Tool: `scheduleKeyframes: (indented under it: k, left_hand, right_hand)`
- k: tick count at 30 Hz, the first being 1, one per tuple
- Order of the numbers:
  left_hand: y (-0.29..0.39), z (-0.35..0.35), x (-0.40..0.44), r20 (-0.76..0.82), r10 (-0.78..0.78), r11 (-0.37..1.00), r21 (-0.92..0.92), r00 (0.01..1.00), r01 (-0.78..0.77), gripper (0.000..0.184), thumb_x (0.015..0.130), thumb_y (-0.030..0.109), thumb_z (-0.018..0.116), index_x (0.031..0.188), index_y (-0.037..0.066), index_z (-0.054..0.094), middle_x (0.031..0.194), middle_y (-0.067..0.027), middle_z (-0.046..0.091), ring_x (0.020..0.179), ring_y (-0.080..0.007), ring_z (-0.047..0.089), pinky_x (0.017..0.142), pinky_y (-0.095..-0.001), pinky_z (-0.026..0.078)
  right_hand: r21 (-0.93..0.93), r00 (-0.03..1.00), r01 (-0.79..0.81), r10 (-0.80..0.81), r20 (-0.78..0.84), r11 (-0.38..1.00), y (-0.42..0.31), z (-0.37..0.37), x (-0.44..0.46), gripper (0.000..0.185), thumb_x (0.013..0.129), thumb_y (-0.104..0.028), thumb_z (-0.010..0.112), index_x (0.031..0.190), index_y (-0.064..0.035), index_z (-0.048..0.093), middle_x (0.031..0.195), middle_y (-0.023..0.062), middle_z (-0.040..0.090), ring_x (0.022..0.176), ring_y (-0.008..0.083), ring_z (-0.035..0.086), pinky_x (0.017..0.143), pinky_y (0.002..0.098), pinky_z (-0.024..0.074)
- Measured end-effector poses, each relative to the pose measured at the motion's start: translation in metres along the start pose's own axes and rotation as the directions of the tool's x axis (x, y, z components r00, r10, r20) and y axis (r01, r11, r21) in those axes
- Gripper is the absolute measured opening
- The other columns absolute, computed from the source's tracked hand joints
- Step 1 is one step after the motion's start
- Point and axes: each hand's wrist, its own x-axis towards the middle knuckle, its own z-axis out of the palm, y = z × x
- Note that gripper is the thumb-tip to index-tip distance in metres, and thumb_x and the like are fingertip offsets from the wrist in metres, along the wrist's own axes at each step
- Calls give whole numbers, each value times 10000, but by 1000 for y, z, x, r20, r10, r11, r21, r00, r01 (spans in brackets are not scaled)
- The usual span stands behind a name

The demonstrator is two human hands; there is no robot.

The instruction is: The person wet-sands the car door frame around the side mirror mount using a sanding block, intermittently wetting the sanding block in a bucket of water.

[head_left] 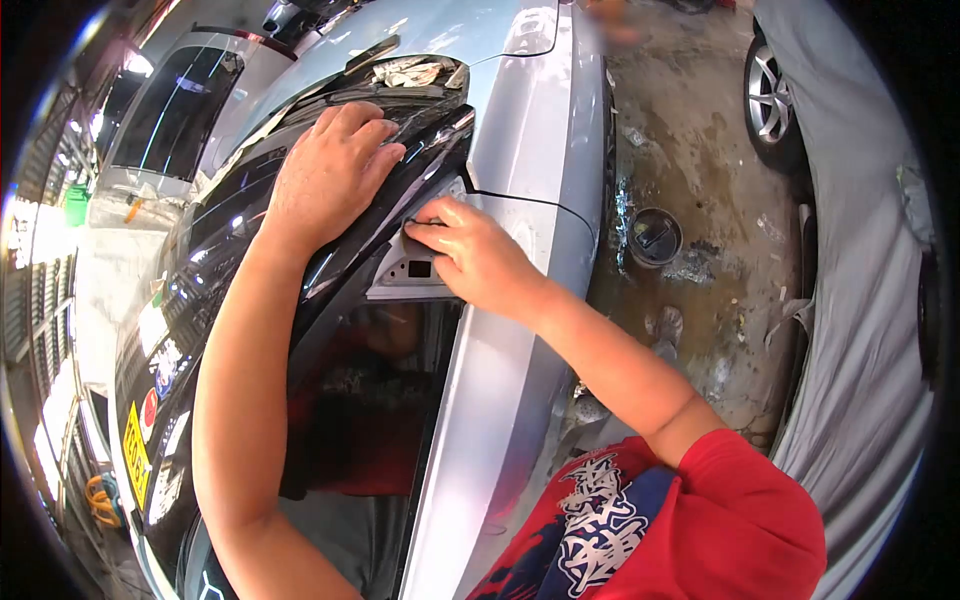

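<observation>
– Red cloth with white lettering is seen nearest the camera: the shirt (745,510), worn by the person. What is being done by the right hand (480,255)?

– It is pressed to the pale triangular panel (402,284), which is set at the front corner of the side window (365,400). The grip is narrowed, with thumb and fingers brought close together at the panel's upper, windshield-side edge. Whether something small is pinched between the fingertips cannot be told.

– And the panel itself?

– It is pierced by small holes and by a dark square opening (419,269), left uncovered just beside the thumb.

– How is the left hand (335,175) placed?

– Palm down, it is rested across the edge of the windshield (235,240), beside the black pillar (345,240). That grip is loosely opened, the fingers slightly bent and the thumb laid toward the pillar; what is covered by the palm is hidden.

– What is found around the car (525,120)?

– Along its side, a dark bucket (656,238) is stood on the stained floor (700,130). Farther over, another vehicle is draped in a grey cover (850,200), with one wheel (772,100) left exposed.
</observation>
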Motion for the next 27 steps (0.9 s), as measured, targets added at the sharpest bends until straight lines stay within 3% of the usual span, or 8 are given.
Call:
scheduleKeyframes:
  k: [5, 8, 11, 14, 18, 22, 27]
  left_hand:
    - [0, 3, -1, -19, -1, 1000, 26, 1000, 2, 277, 1011, 275, 664, 1192, 74, 720, 1286, -118, 659, 1254, -330, 607, 1063, -455, 495]
    - [-1, 4, -2, -19, -1, 1000, 24, 1000, 1, 279, 1010, 280, 663, 1192, 76, 722, 1288, -118, 658, 1253, -329, 610, 1064, -454, 497]
    - [-1, 6, -1, -25, 15, 1000, 28, 1000, -14, 278, 1006, 279, 668, 1186, 75, 722, 1281, -116, 659, 1247, -328, 614, 1060, -452, 501]
    - [-1, 8, -3, -43, 19, 1000, 23, 999, -18, 276, 1002, 279, 673, 1177, 71, 721, 1271, -113, 659, 1235, -327, 618, 1048, -450, 508]
    - [-2, 8, -3, -63, 43, 999, 34, 997, -41, 277, 1001, 283, 674, 1169, 67, 717, 1263, -108, 656, 1219, -326, 624, 1034, -447, 516]
    - [1, 7, -2, -37, 36, 998, 44, 999, -34, 280, 1004, 285, 668, 1173, 67, 714, 1269, -104, 653, 1223, -319, 619, 1036, -446, 517]
    - [-2, 10, -3, -53, 54, 997, 55, 997, -52, 278, 1005, 287, 665, 1174, 71, 715, 1274, -103, 651, 1225, -319, 617, 1040, -446, 517]
  right_hand:
    - [-60, 995, 60, -54, 87, 996, 17, -13, 6, 450, 811, 90, 592, 1226, -8, 737, 1172, 137, 659, 1071, 332, 664, 941, 407, 548]
    - [57, 993, -5, -2, 117, 998, 1, -5, 5, 472, 818, 93, 589, 1254, -18, 734, 1175, 134, 654, 1059, 326, 662, 935, 404, 550]
    - [-2, 999, 45, -45, 20, 999, 1, -4, 1, 381, 821, 57, 621, 1171, -13, 754, 1126, 144, 670, 1048, 358, 666, 922, 455, 553]
    - [-37, 997, -12, 9, -81, 999, 11, 5, -8, 368, 828, 52, 625, 1169, -6, 749, 1115, 154, 665, 1035, 360, 664, 907, 455, 550]
    - [-100, 991, 26, -38, -125, 995, -19, 22, -11, 410, 808, 59, 667, 1204, -11, 744, 1135, 162, 652, 1036, 364, 656, 912, 452, 544]
    - [-235, 978, -46, -5, -211, 971, 9, 29, -23, 425, 805, 54, 686, 1224, -2, 732, 1128, 155, 633, 1049, 366, 642, 920, 461, 533]
    - [-200, 978, 21, -62, -198, 980, -21, 39, -19, 461, 793, 68, 671, 1249, 11, 713, 1170, 178, 628, 1049, 381, 639, 913, 470, 535]
